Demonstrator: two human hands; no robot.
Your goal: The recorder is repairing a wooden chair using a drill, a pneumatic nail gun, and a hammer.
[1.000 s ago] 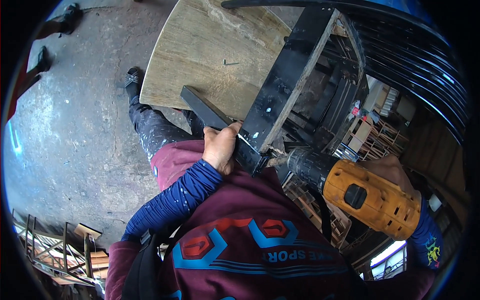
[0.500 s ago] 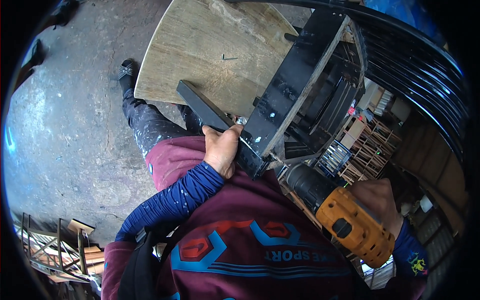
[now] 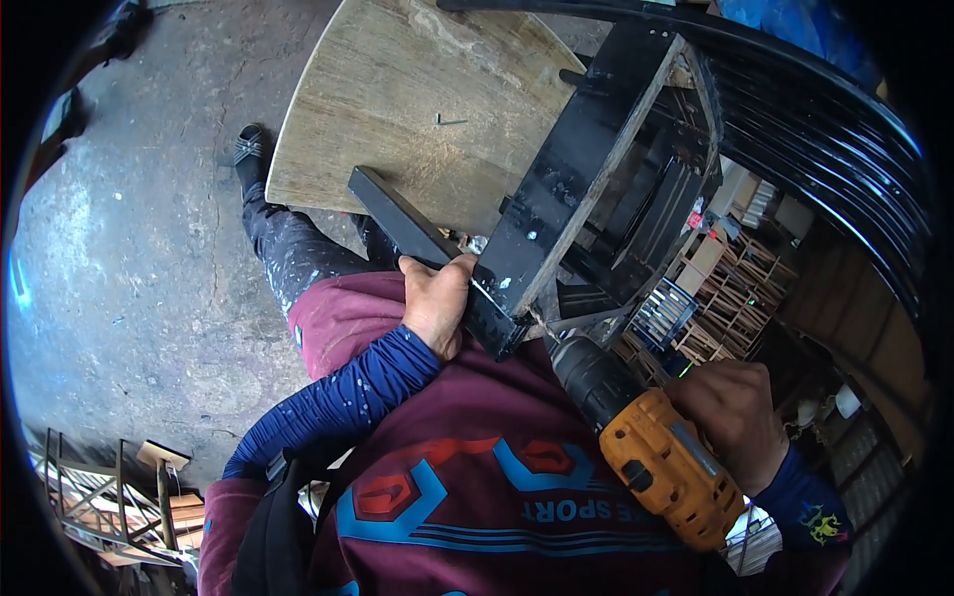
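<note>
My left hand [image 3: 435, 300] is wrapped round a black wooden leg [image 3: 409, 221], pressing it against the black frame [image 3: 566, 189] of a chair that lies tipped over. In my right hand [image 3: 730, 412] is an orange and black cordless drill [image 3: 664, 457], held by its handle. Its thin bit reaches the corner of the frame, close to the end of the leg; whether the tip is inside the wood I cannot tell. Below the frame a rounded wooden board [image 3: 397, 109] carries sawdust and a small hex key [image 3: 452, 121].
The chair's curved, slatted black back [image 3: 815, 129] spans the upper right. Stacked wooden frames [image 3: 730, 288] stand beyond the drill on the right. More frames and wood scraps [image 3: 119, 497] lie at lower left on the concrete floor [image 3: 149, 248].
My right hand and the drill have moved left, bringing the bit to the frame's corner. The left hand keeps its hold on the leg, with barely any shift.
</note>
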